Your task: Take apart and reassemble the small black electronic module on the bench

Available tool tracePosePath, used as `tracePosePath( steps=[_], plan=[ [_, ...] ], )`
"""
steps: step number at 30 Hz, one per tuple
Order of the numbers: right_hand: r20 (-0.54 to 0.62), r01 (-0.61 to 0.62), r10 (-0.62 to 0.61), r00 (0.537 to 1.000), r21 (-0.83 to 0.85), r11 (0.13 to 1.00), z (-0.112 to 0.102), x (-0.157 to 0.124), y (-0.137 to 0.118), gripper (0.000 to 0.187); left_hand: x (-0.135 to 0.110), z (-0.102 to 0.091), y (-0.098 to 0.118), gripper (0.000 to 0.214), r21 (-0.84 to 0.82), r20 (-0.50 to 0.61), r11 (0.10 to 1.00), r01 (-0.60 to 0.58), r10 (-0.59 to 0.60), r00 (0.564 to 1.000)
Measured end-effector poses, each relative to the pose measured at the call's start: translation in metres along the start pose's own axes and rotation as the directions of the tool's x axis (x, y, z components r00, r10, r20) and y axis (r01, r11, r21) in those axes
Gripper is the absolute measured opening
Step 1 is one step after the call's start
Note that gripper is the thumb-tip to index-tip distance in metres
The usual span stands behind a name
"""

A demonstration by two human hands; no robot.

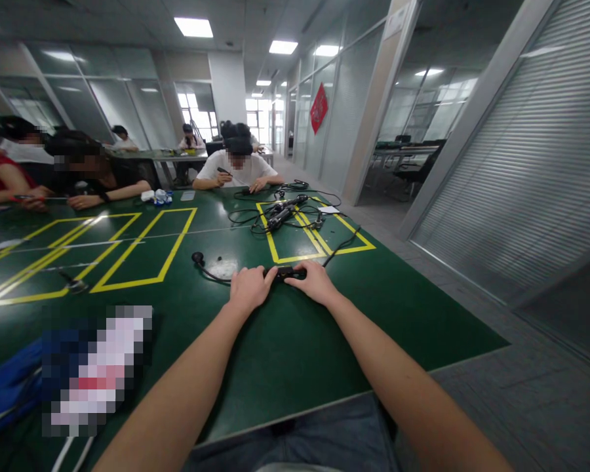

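Note:
Both of my hands are on a slim black device with cords, low over the green table near its front. My left hand grips its left end, thumb pressed against it. My right hand closes on the other end, and the two thumbs point toward each other. Fingers and palms hide much of the device. From the left side a black cord curves to a round black plug-like end on the table. Another black cord runs from behind my right hand toward the back right.
Tangled black cords and handles lie on yellow-taped rectangles ahead. A blue bag and a blurred white-pink item lie at left. A small metallic piece rests farther back. A co-worker in white sits opposite; others sit left.

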State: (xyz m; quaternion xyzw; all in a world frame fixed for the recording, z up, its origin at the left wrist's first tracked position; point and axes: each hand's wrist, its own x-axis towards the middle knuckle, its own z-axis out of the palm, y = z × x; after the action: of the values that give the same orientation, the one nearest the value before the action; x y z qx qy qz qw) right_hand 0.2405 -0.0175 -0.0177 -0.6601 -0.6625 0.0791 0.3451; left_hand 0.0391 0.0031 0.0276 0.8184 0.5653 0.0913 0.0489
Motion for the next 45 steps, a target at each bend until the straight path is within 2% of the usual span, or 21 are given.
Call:
tracePosePath(
  steps=[8, 13, 18, 21, 25, 29, 31, 33, 36, 38, 41, 45],
  plan=[
    [0.041, -0.049, 0.05, 0.998, -0.026, 0.998, -0.002, 0.003, 0.003, 0.031, 0.001, -0.002, -0.001, 0.065, -0.064, 0.02, 0.997, 0.031, -0.03, 0.999],
    [0.044, -0.023, 0.023, 0.999, -0.007, 1.0, -0.001, 0.002, 0.004, 0.034, 0.004, 0.001, -0.005, 0.065, -0.074, 0.024, 0.997, 0.005, -0.003, 1.0],
    [0.042, -0.042, 0.042, 0.998, -0.021, 0.999, -0.002, 0.0, 0.002, 0.041, 0.005, 0.001, -0.01, 0.057, -0.128, 0.009, 0.992, -0.008, 0.009, 1.0],
    [0.063, -0.022, 0.024, 0.998, -0.028, 0.999, -0.003, 0.0, 0.003, 0.048, 0.002, 0.001, -0.013, 0.05, -0.185, -0.002, 0.979, -0.081, 0.082, 0.997],
    [0.086, 0.032, -0.026, 0.996, -0.069, 0.997, -0.002, 0.001, 0.005, 0.038, 0.001, 0.003, -0.018, 0.041, -0.248, -0.052, 0.951, -0.187, 0.18, 0.982],
    [0.087, 0.039, -0.031, 0.996, -0.085, 0.996, 0.0, 0.001, 0.005, 0.036, 0.006, 0.008, -0.021, 0.04, -0.316, -0.099, 0.93, -0.19, 0.167, 0.981],
    [0.077, 0.03, -0.024, 0.997, -0.072, 0.997, 0.0, 0.0, 0.004, 0.038, 0.009, 0.012, -0.022, 0.047, -0.378, -0.101, 0.917, -0.128, 0.097, 0.99],
    [0.064, 0.01, -0.007, 0.998, -0.052, 0.999, -0.001, -0.001, 0.003, 0.044, 0.013, 0.016, -0.022, 0.067, -0.424, -0.106, 0.903, -0.075, 0.032, 0.994],
    [0.043, 0.002, -0.001, 0.999, -0.023, 1.0, -0.002, -0.002, 0.001, 0.051, 0.015, 0.02, -0.023, 0.093, -0.432, -0.139, 0.898, -0.08, 0.022, 0.99],
    [0.03, 0.017, -0.017, 0.999, -0.008, 1.0, -0.003, -0.003, 0.0, 0.05, 0.014, 0.021, -0.023, 0.086, -0.418, -0.175, 0.904, -0.092, 0.019, 0.984],
    [0.017, 0.026, -0.026, 1.0, -0.004, 1.0, -0.004, -0.004, -0.001, 0.052, 0.01, 0.016, -0.021, 0.063, -0.398, -0.217, 0.912, -0.099, 0.011, 0.976],
    [0.004, 0.022, -0.022, 1.0, -0.01, 1.0, -0.003, -0.006, -0.003, 0.057, 0.005, 0.008, -0.017, 0.037, -0.356, -0.164, 0.927, -0.118, 0.062, 0.984]
  ],
)
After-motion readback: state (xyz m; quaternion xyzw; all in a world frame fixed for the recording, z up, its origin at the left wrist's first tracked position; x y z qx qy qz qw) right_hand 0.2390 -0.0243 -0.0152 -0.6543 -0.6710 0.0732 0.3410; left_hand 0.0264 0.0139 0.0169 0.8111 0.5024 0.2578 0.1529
